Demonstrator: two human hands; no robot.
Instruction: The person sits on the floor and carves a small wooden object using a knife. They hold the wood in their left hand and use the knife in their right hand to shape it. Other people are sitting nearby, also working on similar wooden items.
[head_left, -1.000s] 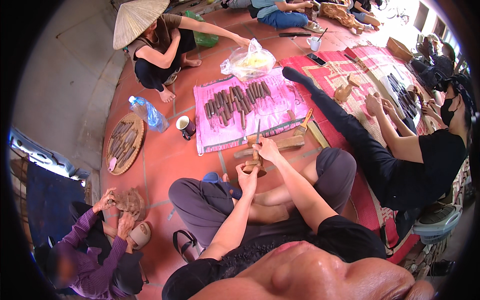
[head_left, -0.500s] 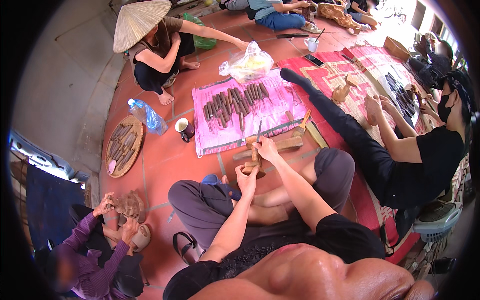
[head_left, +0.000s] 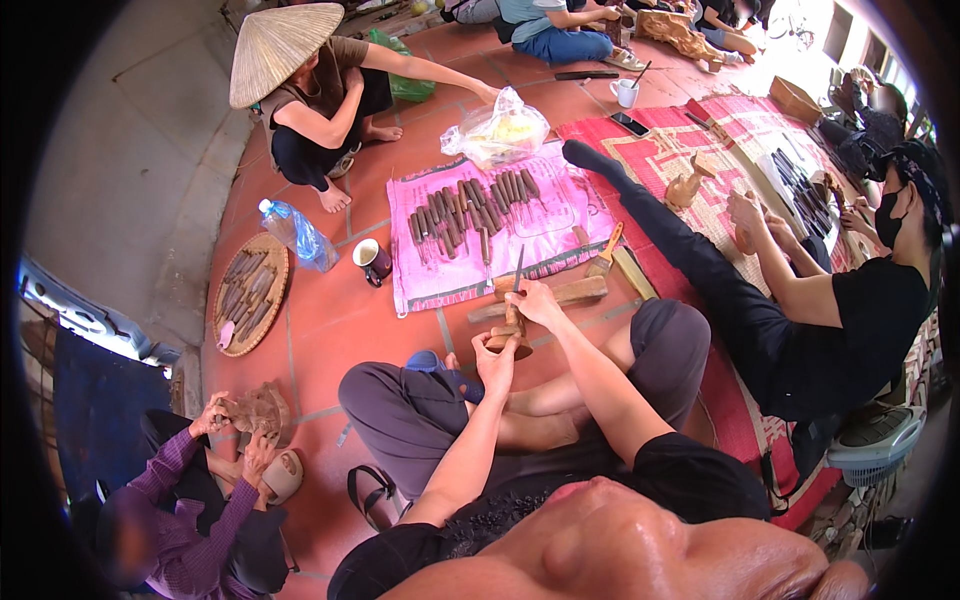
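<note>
I sit cross-legged, holding a small brown wood carving (head_left: 513, 322) above my shins. My left hand (head_left: 495, 364) grips its lower end, fingers wrapped round the wider base. Against its upper part, my right hand (head_left: 540, 304) is closed on a slim dark tool (head_left: 519, 264) whose thin end points up and away; I cannot tell whether it is a file or a blade. Just beyond lies a wooden block (head_left: 572, 292) on the tiles. Further off, several dark-handled carving tools (head_left: 452, 215) are laid in rows on a pink cloth (head_left: 548, 222).
A flat brush (head_left: 605, 252) lies right of the cloth; a dark mug (head_left: 370, 262), a water bottle (head_left: 300, 236) and a round basket (head_left: 284, 285) stand left. One co-worker reaches to a plastic bag (head_left: 498, 132). Others carve at lower left and right, where a leg stretches across the red mat (head_left: 650, 155).
The tool's upper end has shifted very slightly and the carving has turned a little in my hands. The whole view has moved by a few pixels; otherwise things stand as before.
</note>
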